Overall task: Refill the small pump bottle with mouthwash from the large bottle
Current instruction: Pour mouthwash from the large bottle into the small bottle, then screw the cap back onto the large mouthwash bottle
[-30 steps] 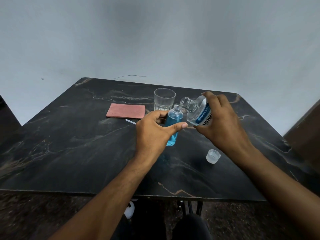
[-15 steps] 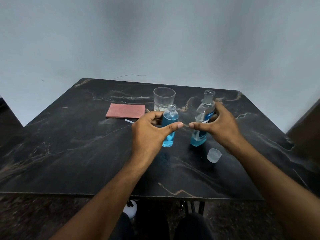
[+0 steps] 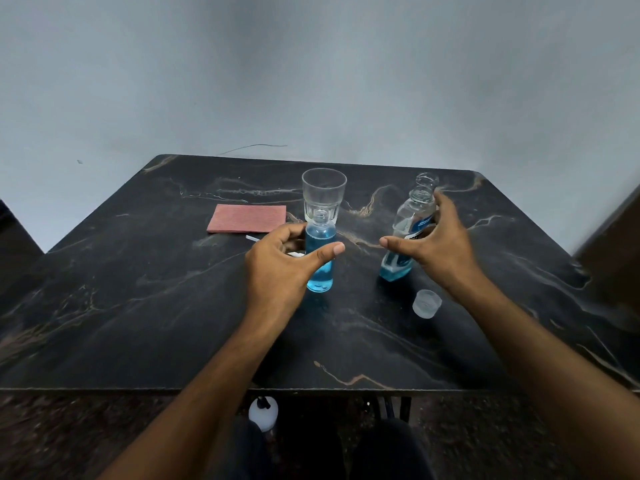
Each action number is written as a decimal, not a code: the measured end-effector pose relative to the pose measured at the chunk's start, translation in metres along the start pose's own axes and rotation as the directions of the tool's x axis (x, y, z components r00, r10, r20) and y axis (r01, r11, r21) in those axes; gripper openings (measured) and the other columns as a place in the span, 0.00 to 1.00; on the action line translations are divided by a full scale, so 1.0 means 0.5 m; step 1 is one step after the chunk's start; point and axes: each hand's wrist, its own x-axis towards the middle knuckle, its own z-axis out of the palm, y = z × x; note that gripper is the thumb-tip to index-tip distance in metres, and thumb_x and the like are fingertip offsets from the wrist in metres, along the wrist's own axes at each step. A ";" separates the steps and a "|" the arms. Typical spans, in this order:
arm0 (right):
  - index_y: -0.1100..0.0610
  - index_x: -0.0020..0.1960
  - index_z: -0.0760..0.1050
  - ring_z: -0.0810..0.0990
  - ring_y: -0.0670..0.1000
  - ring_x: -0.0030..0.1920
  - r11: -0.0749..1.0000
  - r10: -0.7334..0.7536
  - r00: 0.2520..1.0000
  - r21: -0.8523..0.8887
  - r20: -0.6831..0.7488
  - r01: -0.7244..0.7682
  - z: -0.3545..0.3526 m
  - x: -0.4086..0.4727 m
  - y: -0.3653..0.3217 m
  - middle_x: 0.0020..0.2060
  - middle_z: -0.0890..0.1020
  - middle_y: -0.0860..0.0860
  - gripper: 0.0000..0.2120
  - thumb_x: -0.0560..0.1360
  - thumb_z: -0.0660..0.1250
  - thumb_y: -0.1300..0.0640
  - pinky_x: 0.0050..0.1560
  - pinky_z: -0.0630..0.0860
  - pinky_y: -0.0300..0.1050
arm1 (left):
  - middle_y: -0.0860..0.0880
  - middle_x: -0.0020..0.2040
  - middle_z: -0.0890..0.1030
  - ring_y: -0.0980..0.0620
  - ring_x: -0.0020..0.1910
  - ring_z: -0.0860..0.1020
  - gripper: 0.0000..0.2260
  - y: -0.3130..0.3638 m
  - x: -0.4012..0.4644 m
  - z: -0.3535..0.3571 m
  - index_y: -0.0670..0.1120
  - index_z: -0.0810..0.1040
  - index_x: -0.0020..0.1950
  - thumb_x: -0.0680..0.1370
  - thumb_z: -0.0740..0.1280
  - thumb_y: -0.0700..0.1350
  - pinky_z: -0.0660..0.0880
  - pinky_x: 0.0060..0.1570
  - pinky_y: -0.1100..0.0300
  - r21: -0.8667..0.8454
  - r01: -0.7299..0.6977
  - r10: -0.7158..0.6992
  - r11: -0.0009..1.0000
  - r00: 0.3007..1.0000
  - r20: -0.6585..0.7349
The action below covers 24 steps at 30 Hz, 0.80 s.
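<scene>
Dark marbled tabletop [image 3: 138, 306] before a bare grey wall: a person's left hand [image 3: 277, 268] curls around the small pump bottle [image 3: 320, 258], thumb across its front, the bottle upright, uncapped and nearly full of blue mouthwash. The right hand [image 3: 436, 247] is spread loosely beside the large bottle [image 3: 407, 233], which stands open and mostly drained; whether the fingers touch it cannot be told. A clear cap [image 3: 427, 303] sits near that wrist, an empty glass [image 3: 323, 194] just behind the small bottle, a pink cloth [image 3: 247, 218] further left. A white piece, probably the pump, peeks from behind the left hand. With both necks open, a careless knock from either hand could spill mouthwash across the table.
</scene>
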 end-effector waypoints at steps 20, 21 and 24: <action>0.60 0.66 0.71 0.72 0.44 0.52 0.832 -0.545 0.753 -0.352 -0.368 0.430 -0.024 -0.094 -0.052 0.59 0.72 0.56 0.27 0.72 0.76 0.52 0.53 0.75 0.37 | 0.57 0.52 0.87 0.58 0.53 0.85 0.27 -0.015 -0.012 -0.022 0.54 0.84 0.54 0.59 0.81 0.60 0.82 0.54 0.56 -0.016 0.046 -0.046 0.999 0.999 0.017; 0.61 0.62 0.74 0.72 0.43 0.50 0.795 -0.598 0.724 -0.369 -0.345 0.481 -0.021 -0.102 -0.060 0.56 0.73 0.57 0.20 0.74 0.74 0.56 0.51 0.74 0.34 | 0.56 0.51 0.87 0.57 0.53 0.85 0.27 -0.016 -0.011 -0.023 0.53 0.84 0.54 0.59 0.81 0.60 0.83 0.54 0.56 -0.021 0.046 -0.046 0.999 0.999 0.014; 0.63 0.57 0.77 0.72 0.43 0.46 0.746 -0.649 0.722 -0.389 -0.239 0.541 0.002 -0.119 -0.081 0.51 0.76 0.56 0.11 0.76 0.70 0.64 0.48 0.72 0.31 | 0.56 0.51 0.87 0.57 0.52 0.85 0.28 -0.016 -0.009 -0.023 0.52 0.84 0.54 0.58 0.81 0.61 0.83 0.53 0.56 -0.019 0.041 -0.041 0.999 0.999 0.015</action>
